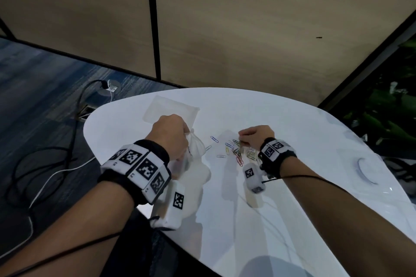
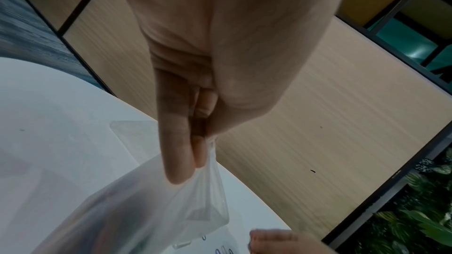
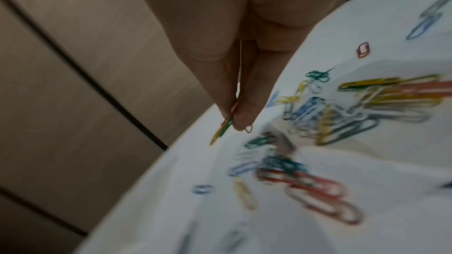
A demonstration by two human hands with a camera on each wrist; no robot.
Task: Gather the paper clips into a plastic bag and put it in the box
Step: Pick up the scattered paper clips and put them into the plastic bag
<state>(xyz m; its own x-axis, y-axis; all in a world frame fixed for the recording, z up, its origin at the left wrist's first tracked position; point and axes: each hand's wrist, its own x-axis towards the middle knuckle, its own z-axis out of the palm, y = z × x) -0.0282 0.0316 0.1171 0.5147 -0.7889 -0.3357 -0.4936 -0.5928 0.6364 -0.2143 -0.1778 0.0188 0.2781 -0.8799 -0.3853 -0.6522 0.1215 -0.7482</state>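
Clips could miss the bag
Your right hand (image 3: 242, 65) pinches paper clips (image 3: 226, 125); left hand (image 1: 170, 135) pinches the plastic bag (image 2: 176, 206), whose mouth may sag shut.

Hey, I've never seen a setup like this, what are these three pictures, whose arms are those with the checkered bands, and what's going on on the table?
No machine here: a person works with bare hands, wearing wristbands with printed markers and small cameras. The wide picture comes from a head camera looking down; the other two look along each hand from the wrists. On the white table lie scattered coloured paper clips and a clear box. The left hand pinches a thin plastic bag by its top. The right hand pinches a few clips between its fingertips, just above the pile.
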